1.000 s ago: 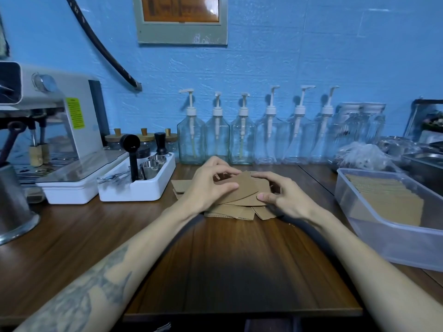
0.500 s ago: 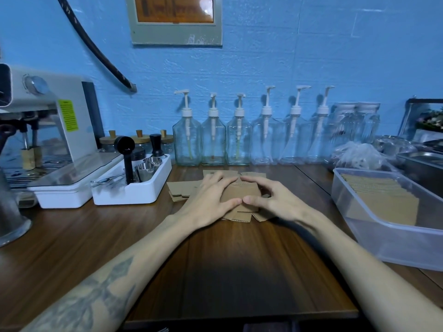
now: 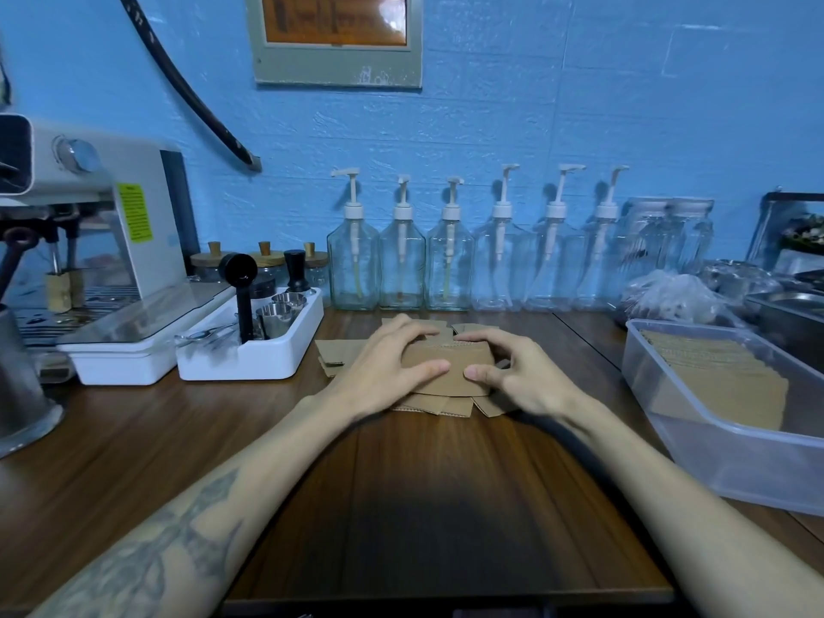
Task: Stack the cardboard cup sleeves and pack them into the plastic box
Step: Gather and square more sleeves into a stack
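A small stack of flat brown cardboard cup sleeves (image 3: 450, 365) sits at the middle of the wooden table. My left hand (image 3: 383, 365) grips its left end, thumb along the near edge. My right hand (image 3: 519, 372) grips its right end the same way. More loose sleeves (image 3: 339, 352) lie spread underneath and to the left of the stack. The clear plastic box (image 3: 695, 443) stands at the right, with a layer of sleeves (image 3: 718, 372) lying inside it.
A white tray (image 3: 249, 359) with metal cups and a black tamper stands left of the sleeves, beside an espresso machine (image 3: 93, 243). Several glass pump bottles (image 3: 450, 260) line the blue wall. Steel containers (image 3: 784, 305) and a plastic bag sit behind the box.
The tilted sleeve I held a second ago has been laid flat, and both hands have closed in on the ends of the squared-up stack.
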